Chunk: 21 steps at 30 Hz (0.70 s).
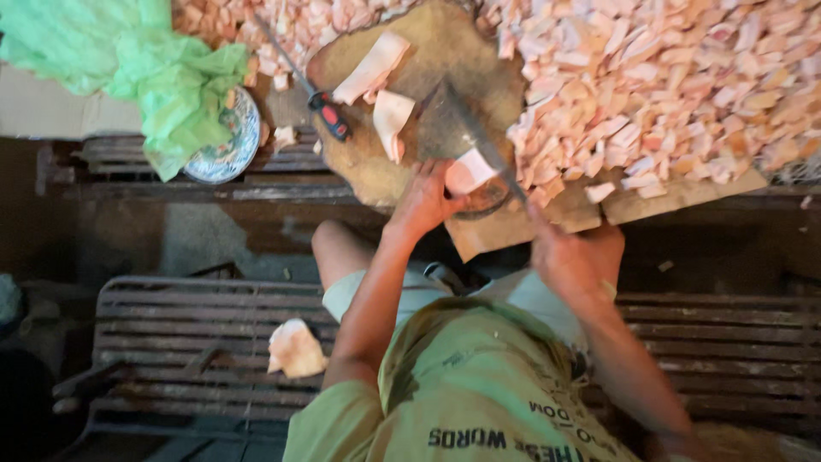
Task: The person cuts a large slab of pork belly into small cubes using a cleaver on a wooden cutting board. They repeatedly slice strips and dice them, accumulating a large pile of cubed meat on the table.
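Observation:
My left hand (423, 201) holds a pale strip of meat or fat (469, 170) down on the near edge of a round wooden chopping block (445, 51). My right hand (575, 261) grips the handle of a large cleaver (466, 124), whose blade lies across the block beside the strip. Two more pale strips (389, 120) lie on the block's middle. A big heap of small cut pink pieces (667, 81) covers the board to the right.
A red-handled sharpening rod (308, 85) rests at the block's left. A green plastic bag (162, 68) drapes over a patterned bowl (227, 141). A pale lump (295, 349) sits on the slatted metal bench (171, 325) I am seated on.

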Available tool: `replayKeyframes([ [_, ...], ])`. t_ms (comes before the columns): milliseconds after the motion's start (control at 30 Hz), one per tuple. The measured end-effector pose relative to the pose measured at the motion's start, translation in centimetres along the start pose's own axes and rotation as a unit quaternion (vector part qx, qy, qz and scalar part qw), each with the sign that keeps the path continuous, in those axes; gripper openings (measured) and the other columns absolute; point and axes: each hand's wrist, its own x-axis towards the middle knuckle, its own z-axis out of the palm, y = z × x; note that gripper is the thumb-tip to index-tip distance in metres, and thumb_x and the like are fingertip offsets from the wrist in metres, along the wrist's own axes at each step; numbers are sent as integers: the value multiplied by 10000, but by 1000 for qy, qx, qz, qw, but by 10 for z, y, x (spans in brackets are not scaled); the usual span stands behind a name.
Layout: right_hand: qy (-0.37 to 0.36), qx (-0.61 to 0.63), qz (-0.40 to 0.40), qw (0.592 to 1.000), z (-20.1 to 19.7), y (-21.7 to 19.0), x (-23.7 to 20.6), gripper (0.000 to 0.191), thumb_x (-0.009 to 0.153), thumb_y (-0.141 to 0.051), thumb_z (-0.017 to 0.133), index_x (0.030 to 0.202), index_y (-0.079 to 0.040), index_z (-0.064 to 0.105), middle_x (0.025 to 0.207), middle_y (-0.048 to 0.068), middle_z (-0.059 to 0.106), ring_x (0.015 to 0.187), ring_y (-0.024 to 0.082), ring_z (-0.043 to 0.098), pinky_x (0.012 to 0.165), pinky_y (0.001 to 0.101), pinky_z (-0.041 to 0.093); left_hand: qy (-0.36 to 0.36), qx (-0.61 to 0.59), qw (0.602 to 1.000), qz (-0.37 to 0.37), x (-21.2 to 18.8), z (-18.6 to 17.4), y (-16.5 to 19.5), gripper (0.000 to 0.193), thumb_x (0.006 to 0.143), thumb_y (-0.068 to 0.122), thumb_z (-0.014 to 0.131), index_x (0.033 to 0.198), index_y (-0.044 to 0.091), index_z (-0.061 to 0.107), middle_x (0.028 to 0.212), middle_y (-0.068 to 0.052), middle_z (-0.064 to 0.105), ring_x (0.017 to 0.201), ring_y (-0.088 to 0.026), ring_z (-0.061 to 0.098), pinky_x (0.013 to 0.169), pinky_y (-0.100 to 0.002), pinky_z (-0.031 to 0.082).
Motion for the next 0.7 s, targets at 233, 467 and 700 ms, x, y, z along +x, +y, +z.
replayKeyframes([
  [233, 153, 38, 9, 987, -28, 8, -6, 660, 981, 16, 629, 1601, -98, 434, 729, 167, 576, 598, 356, 575, 613, 493, 515, 22, -29, 999, 27, -2, -3, -2, 561, 769, 184, 834, 1245, -20, 621, 1210, -228, 639, 1143, -438, 597, 979, -481, 505],
  [467, -36, -7, 29, 999, 18, -5, -13, 727, 860, -5, 615, 1554, -129, 435, 925, 254, 695, 593, 396, 636, 535, 517, 508, 2, 5, 1000, -9, -4, -4, 2, 546, 752, 210, 847, 1206, -7, 636, 1125, -234, 667, 1058, -441, 642, 896, -492, 529],
  [700, 90, 47, 35, 994, -23, 16, -9, 701, 925, 42, 596, 1591, -76, 415, 761, 226, 624, 627, 408, 624, 620, 514, 518, 53, 30, 997, 45, 10, 13, 0, 569, 761, 233, 851, 1214, -11, 609, 1109, -244, 669, 993, -468, 661, 832, -512, 544],
])
